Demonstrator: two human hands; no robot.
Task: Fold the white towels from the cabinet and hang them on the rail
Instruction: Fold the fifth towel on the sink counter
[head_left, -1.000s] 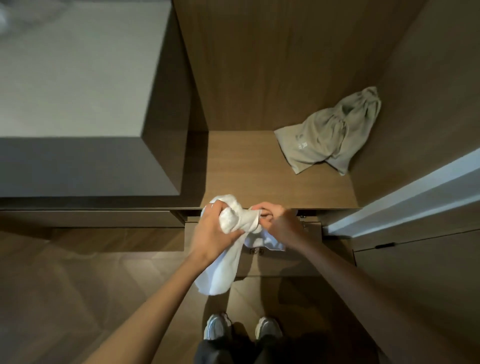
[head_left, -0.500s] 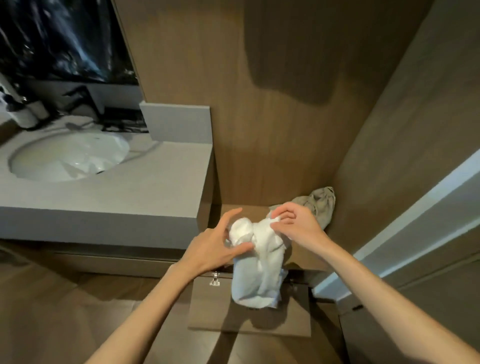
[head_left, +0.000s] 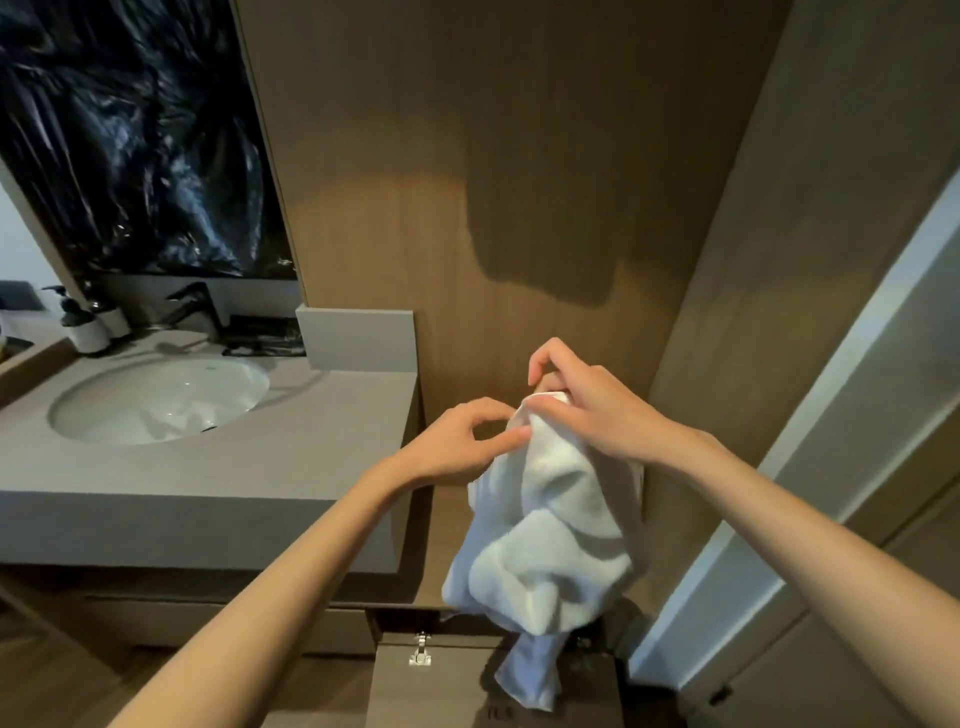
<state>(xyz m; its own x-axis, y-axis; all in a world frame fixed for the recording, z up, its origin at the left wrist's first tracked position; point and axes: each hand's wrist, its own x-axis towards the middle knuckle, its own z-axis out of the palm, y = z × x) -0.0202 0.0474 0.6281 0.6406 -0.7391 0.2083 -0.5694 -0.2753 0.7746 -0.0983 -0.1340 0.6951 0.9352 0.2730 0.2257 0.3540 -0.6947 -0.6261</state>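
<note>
Both hands' grip at white towel (head_left: 545, 530) top edge

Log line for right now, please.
stage: unfolding | white towel: bunched, hanging | right hand: gripping top edge | left hand: pinching edge | rail: unseen

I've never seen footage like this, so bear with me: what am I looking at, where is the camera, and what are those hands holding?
There is no machine here. One camera worn on a person's head looks forward and down, so you see their own bare arms. The left hand and right hand both pinch the top edge of a crumpled white towel, which hangs between them, not yet folded. To the left is a grey counter with a white sink, a dark tap and soap bottles. Behind stands a wooden wall.
</note>
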